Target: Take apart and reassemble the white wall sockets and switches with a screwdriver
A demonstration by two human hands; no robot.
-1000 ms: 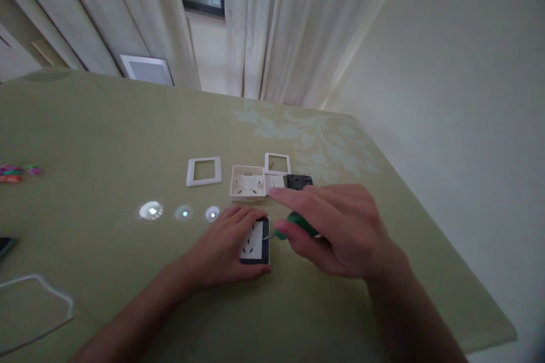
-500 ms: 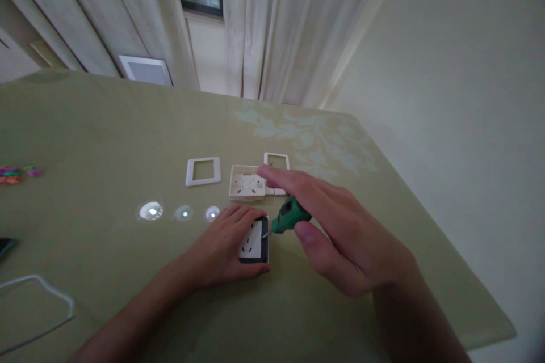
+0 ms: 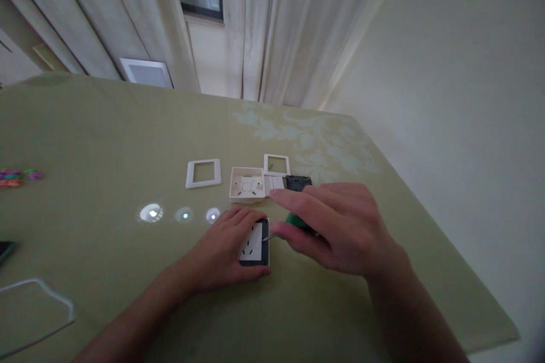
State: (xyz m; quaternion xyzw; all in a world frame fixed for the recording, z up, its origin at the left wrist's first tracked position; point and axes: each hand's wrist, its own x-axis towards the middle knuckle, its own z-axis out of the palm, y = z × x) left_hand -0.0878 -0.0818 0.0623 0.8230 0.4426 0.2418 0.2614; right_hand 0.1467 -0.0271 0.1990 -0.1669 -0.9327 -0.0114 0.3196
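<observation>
My left hand point(image 3: 232, 247) is closed around a wall socket point(image 3: 253, 244), a white face with dark slots in a black frame, resting on the table. My right hand point(image 3: 340, 227) grips a screwdriver point(image 3: 298, 221) by its green handle, mostly covered by the fingers. Its thin metal shaft slants down to the left, with the tip at the right part of the socket's black frame. Just beyond the socket sits an open white mounting box point(image 3: 247, 184). Beside it, partly behind my right hand, are a white switch panel point(image 3: 273, 182) and a black part point(image 3: 298, 182).
One white cover frame point(image 3: 204, 173) lies left of the box, another point(image 3: 276, 164) to its right with small screws inside. A white cable point(image 3: 40, 282), a dark-edged device point(image 3: 6, 249) and small colourful items point(image 3: 15, 176) are at the left. Curtains point(image 3: 276, 28) hang beyond the table point(image 3: 128, 136).
My right hand has turned and its fingers have closed further round the screwdriver handle, uncovering the black part behind. My left hand and the socket keep their place.
</observation>
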